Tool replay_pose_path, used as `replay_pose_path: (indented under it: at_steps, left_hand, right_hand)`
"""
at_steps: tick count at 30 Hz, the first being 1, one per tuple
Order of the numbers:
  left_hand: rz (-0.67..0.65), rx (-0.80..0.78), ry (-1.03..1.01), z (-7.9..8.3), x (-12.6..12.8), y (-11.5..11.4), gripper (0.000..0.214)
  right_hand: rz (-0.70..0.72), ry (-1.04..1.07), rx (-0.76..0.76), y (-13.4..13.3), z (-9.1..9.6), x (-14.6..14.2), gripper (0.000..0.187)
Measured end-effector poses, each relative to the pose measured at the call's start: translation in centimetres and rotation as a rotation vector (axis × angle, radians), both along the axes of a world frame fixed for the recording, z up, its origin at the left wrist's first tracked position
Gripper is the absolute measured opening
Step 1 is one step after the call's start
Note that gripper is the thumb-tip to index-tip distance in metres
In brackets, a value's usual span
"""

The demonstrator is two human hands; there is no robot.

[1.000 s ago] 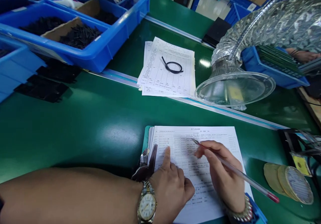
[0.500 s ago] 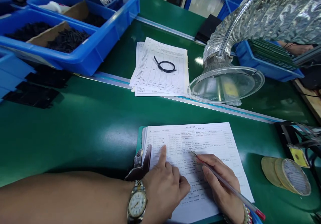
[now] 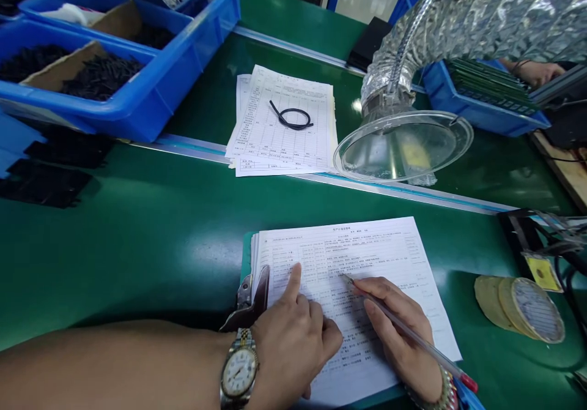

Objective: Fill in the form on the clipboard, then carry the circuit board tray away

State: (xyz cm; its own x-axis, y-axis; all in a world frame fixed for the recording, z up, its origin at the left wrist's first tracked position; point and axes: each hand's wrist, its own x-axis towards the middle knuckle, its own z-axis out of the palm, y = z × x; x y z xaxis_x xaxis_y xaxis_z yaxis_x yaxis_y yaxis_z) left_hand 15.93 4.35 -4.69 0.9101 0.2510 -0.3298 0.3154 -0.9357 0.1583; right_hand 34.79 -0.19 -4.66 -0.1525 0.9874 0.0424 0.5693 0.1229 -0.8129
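Note:
My left hand (image 3: pixel 293 339), with a wristwatch (image 3: pixel 239 370) at the wrist, rests on a printed sheet (image 3: pixel 367 245). One finger is stretched out, its tip on the left columns of print, and the others are bent. Nothing shows in its grasp. Beside it, my right hand (image 3: pixel 406 336) is closed round a clear pen (image 3: pixel 413 333) with a red end cap. The pen's point is at or just above the middle of the print; contact cannot be made out. The sheet tops a stack on a green clipboard (image 3: pixel 246 257), whose metal clip (image 3: pixel 250 303) is at the left edge.
Blue bins (image 3: pixel 151 101) of black parts stand back left, near flat black pieces (image 3: pixel 50 180). Papers (image 3: pixel 284 147) bear a black tube (image 3: pixel 296 122). A foil duct with a clear hood (image 3: pixel 403 147) hangs right. A blue tray (image 3: pixel 486 113) holds green boards; another person's hand (image 3: pixel 536 73) is behind.
The view has shifted slightly, so most things sit a little further left. The pen tip has moved slightly left relative to the sheet. My left hand stays in place, its finger still stretched out.

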Motion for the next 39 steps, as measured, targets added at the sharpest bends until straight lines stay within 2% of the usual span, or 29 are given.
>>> replay_pose_path:
  at_steps: [10, 16, 21, 25, 30, 39]
  left_hand:
    - [0.022, -0.023, -0.014, -0.7, -0.2, -0.1, 0.066]
    - [-0.001, -0.097, 0.072, 0.1, 0.1, 0.5, 0.064]
    - [-0.028, -0.102, 0.097, 0.4, 0.3, 0.6, 0.064]
    - [-0.001, -0.085, 0.078, 0.1, 0.2, 0.5, 0.063]
    - [-0.004, -0.094, 0.079, 0.0, 0.2, 0.3, 0.063]
    - [-0.013, -0.081, 0.066, -0.1, 0.1, 0.4, 0.065]
  right_hand:
    - [0.002, -0.04, 0.016, 0.1, -0.6, -0.1, 0.033]
    - [-0.018, -0.078, 0.043, 0.1, -1.2, -0.2, 0.038]
    - [-0.013, -0.126, 0.075, 0.6, -1.0, -0.6, 0.039]
    - [-0.016, -0.144, 0.095, 0.9, -0.9, -0.8, 0.039]
    - [-0.067, -0.136, 0.079, 0.8, -1.2, -0.7, 0.035]
    - [-0.052, -0.15, 0.06, 1.1, -0.9, -1.1, 0.033]
